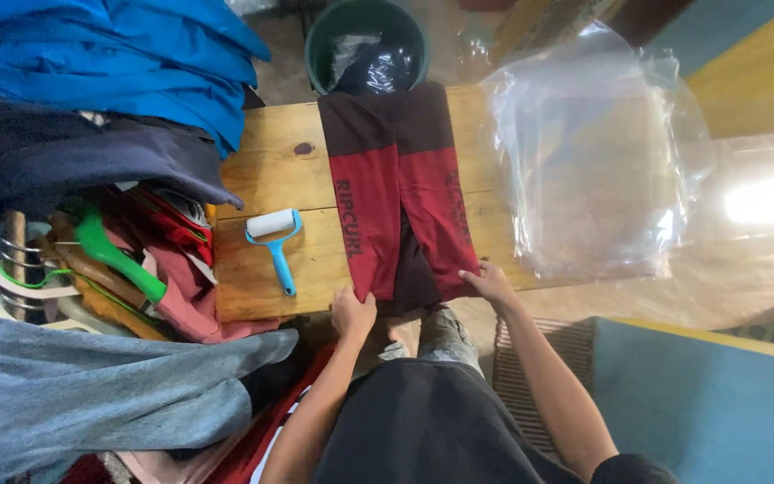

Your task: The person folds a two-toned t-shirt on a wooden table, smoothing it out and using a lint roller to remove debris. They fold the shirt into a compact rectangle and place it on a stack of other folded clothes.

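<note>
Gripping folded maroon shirt (400, 197) (soft cotton) — both hands.

Blue lint roller (274, 240) on wooden table (279, 166), clear plastic bags (597, 152), green bucket (320, 40), piled clothes (109, 81)

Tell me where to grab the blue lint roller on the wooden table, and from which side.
Grip the lint roller by its blue handle, the long bare part pointing toward the table's near edge. Come from above at the near side, where the handle lies flat and clear; the white roll at the far end would probably turn.
</note>
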